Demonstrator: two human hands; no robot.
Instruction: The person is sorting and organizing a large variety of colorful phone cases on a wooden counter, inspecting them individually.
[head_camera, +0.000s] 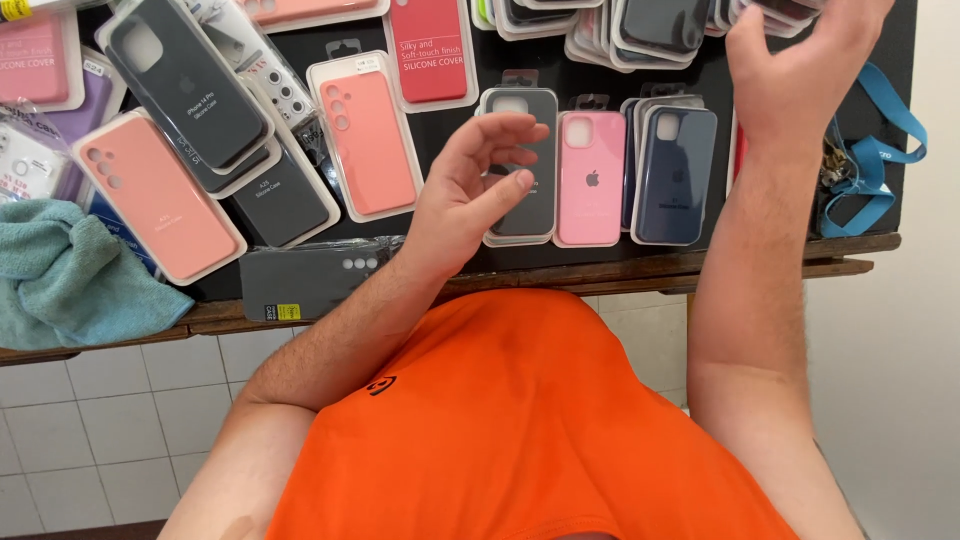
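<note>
My left hand (468, 196) hovers over the black table (455, 262) with its fingers curled and apart, holding nothing. Just under its fingertips lies a dark grey phone case in a clear pack (533, 212). To the right of that one lie a pink case (590, 178) and a navy case (674, 176). My right hand (800, 62) is raised at the top right, its thumb and fingers around the edge of a stack of dark cases (783, 10). The frame's top cuts off those fingertips.
Many packaged cases cover the table: salmon ones (160, 196) (366, 138), a red one (429, 48), dark grey ones (190, 82), and a flat grey pack (315, 280) at the front edge. A teal cloth (70, 272) lies at left. A blue lanyard with keys (866, 160) lies at right.
</note>
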